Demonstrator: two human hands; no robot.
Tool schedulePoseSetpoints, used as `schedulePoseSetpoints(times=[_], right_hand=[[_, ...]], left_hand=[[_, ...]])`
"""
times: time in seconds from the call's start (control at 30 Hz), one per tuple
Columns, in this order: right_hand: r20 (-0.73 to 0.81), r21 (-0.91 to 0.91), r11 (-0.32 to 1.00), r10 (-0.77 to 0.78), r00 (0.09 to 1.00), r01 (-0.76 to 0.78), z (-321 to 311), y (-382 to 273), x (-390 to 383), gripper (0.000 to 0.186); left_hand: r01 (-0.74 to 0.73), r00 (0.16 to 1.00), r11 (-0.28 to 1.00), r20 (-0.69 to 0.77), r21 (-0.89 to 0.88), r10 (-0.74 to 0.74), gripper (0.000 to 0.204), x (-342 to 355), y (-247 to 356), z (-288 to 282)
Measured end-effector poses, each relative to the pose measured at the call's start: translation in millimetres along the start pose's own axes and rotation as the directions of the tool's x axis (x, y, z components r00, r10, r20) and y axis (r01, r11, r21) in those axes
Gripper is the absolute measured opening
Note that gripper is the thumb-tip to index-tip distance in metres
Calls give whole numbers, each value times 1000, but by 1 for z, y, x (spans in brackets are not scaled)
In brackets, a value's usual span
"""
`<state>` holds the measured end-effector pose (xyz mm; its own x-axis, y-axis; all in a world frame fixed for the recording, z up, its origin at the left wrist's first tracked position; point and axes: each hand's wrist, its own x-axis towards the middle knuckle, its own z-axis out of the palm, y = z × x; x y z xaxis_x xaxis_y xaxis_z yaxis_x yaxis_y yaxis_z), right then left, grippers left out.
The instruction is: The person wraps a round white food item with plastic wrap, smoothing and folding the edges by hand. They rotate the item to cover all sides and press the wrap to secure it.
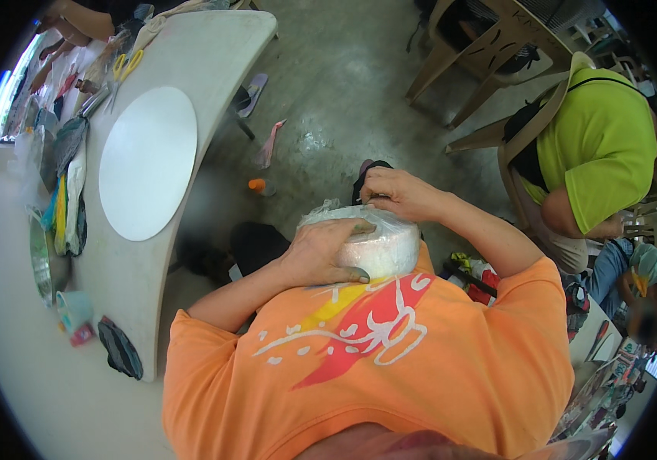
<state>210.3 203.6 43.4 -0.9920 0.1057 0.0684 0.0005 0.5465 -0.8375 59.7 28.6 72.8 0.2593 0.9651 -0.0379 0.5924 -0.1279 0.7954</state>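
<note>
Against the front of my orange shirt rests a round, thick white object [380,251], covered in clear plastic wrap [328,212]. Its exact kind does not show. My left hand [319,251] grips its left side, with the thumb over the top and the fingers round the near edge. At the far right rim, my right hand [403,193] has its fingers bent and pinched together on the plastic wrap. The fingertips are partly hidden there.
A white table [225,46] on my left bears a white round board [149,162], yellow-handled scissors [127,66] and plastic bags. A person in a lime shirt [604,146] sits at right on a brown chair [514,146]. An orange-capped bottle [261,186] lies on the floor.
</note>
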Motion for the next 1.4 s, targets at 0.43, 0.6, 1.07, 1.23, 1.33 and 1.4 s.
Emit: schedulePoseSetpoints(times=[0.43, 0.6, 1.07, 1.23, 1.33, 1.4], right_hand=[[322, 433, 817, 254, 912, -381, 24, 49, 10, 22], [-39, 468, 770, 509, 860, -434, -19, 48, 7, 32], [324, 855, 54, 721, 612, -516, 27, 0, -63, 63], [-55, 910, 305, 760, 647, -280, -9, 6, -54, 52], [-201, 825, 470, 763, 615, -313, 2, 27, -61, 51], [-241, 798, 505, 768, 594, -329, 22, 33, -67, 51]], left_hand=[[-42, 999, 989, 40, 144, 36, 64, 4, 6, -2], [-60, 998, 993, 26, 106, 57, 70, 1, 6, 1], [-290, 939, 911, -98, 294, 330, 63, -9, 21, -1], [-417, 742, 661, -187, 624, 644, 49, 24, -7, 17], [-417, 739, 660, -188, 625, 646, 46, 35, -43, 44], [-442, 782, 729, -173, 523, 599, 47, 32, -60, 59]])
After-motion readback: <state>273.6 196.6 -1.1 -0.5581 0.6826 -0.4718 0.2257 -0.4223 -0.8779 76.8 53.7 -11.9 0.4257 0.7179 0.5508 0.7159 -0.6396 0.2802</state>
